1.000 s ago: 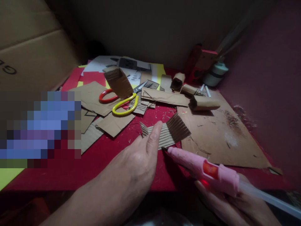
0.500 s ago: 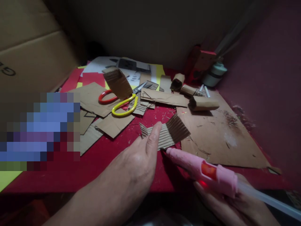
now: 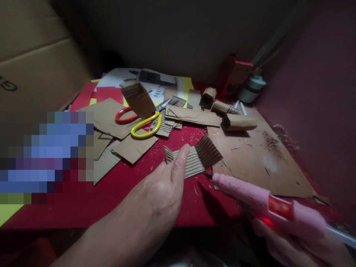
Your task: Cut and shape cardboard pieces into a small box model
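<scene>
My left hand (image 3: 164,189) grips a folded piece of corrugated cardboard (image 3: 196,163) just above the red table, its thumb on the ribbed face and its other fingers mostly hidden. Both ends of the piece bend upward. My right hand (image 3: 297,241) is wrapped round a pink hot glue gun (image 3: 244,193), whose red light glows near the fingers. The gun's dark nozzle is at the lower right edge of the cardboard. A clear glue stick (image 3: 340,235) sticks out of its back end.
Scissors (image 3: 146,128) with red and yellow handles lie among cardboard scraps (image 3: 135,148). Rolled cardboard pieces (image 3: 240,122) rest near a flat cardboard sheet (image 3: 250,159) at right. Behind stands a pale green bottle (image 3: 252,89). A big cardboard box (image 3: 36,70) rises at left, above a blurred-out patch.
The glue gun in my right hand has moved right, its nozzle sliding along the cardboard's lower edge toward the right end. My left hand keeps its hold almost unmoved.
</scene>
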`<state>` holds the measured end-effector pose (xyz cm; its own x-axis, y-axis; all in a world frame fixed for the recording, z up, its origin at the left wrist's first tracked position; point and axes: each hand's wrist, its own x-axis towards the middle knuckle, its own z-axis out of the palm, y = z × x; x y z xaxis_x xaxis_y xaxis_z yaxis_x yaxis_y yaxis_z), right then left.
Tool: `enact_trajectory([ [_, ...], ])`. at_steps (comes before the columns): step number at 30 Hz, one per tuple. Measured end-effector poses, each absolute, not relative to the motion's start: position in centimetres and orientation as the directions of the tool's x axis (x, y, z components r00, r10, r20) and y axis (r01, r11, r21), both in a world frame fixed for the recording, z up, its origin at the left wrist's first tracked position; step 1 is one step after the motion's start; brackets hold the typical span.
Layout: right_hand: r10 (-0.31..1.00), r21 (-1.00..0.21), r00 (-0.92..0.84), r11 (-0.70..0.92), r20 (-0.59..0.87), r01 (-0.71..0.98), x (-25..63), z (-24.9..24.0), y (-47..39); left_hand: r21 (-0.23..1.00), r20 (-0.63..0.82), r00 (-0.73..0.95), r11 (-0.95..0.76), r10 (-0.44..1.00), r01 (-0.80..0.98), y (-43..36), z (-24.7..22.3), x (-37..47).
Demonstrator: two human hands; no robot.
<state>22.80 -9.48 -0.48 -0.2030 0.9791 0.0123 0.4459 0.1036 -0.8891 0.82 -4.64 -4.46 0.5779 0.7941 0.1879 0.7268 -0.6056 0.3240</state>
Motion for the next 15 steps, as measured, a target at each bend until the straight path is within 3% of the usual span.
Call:
enact_trajectory([
  [5, 0.971, -0.882, -0.232, 0.065, -0.051, 0.467, 24.5, -0.2, -8.9, 0.321, 0.15, 0.591, -0.605, 0.793, 0.729, -4.7, -4.2, 0.8],
  [11, 0.972, -0.87, -0.231, 0.081, -0.038, 0.486, 25.7, -0.3, -8.4, 0.253, 0.307, 0.579, -0.651, 0.755, 0.716, -4.5, -5.6, 0.7],
  [15, 0.978, -0.873, -0.206, 0.082, -0.022, 0.481, 26.8, -2.1, -10.3, 0.253, 0.282, 0.573, -0.636, 0.77, 0.729, -4.7, -5.7, 0.6],
])
